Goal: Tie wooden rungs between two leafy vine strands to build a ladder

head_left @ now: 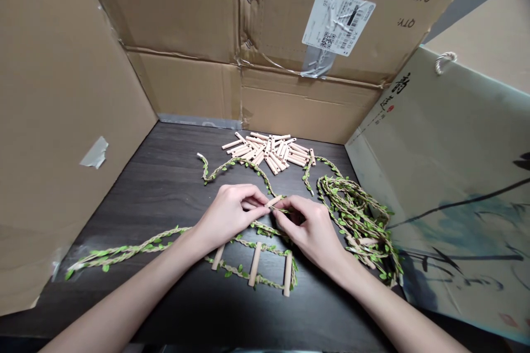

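Note:
My left hand pinches a short wooden dowel between thumb and fingers, tilted up to the right. Close beside it, my right hand has its fingertips closed on the leafy twine near the dowel's end; the exact grip is partly hidden. That twine is braided jute with small green leaves and curves away to the upper left. Below my hands lies a small rope ladder, with several wooden rungs between two leafy strands. Its doubled strands stretch left under my left forearm.
A pile of loose wooden dowels with drilled ends lies at the back. To the right sits a heap of leafy twine with dowels in it. Cardboard walls stand left and behind; a printed paper bag borders the dark tabletop at right.

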`<state>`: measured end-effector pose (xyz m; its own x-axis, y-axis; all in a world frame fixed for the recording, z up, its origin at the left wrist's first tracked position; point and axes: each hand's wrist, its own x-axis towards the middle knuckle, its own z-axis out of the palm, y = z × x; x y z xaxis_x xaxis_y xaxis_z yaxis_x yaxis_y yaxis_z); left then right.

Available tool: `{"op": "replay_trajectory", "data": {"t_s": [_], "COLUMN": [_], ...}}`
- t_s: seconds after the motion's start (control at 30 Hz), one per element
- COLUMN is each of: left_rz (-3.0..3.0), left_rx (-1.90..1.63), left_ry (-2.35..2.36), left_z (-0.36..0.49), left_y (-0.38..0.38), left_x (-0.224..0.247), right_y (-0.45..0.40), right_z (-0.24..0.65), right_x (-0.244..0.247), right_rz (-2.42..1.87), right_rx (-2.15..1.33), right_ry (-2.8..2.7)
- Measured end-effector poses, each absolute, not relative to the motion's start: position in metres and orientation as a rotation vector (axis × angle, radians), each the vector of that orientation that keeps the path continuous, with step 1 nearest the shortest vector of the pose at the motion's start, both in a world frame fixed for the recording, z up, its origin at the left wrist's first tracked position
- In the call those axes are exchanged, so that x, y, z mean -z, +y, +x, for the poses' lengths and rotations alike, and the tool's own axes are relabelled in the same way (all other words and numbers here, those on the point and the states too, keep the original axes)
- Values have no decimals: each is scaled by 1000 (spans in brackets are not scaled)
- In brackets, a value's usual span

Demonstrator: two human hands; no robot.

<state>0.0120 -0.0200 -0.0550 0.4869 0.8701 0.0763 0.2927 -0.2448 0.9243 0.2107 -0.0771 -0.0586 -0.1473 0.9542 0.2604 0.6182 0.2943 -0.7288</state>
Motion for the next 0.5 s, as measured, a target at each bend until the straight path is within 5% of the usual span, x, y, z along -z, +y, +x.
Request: {"op": "replay_trajectory", "data": {"t_s": [0.5], "left_rz": [1791], "left_rx": [-781], "left_ry": [933], "left_z": [14], "left_y": [-19], "left_x": [58], "right_y": [-76], "right_z": [210], "right_x": [65], "right_rz": [-1354], "right_rx": [-556], "right_ry": [-1848]}}
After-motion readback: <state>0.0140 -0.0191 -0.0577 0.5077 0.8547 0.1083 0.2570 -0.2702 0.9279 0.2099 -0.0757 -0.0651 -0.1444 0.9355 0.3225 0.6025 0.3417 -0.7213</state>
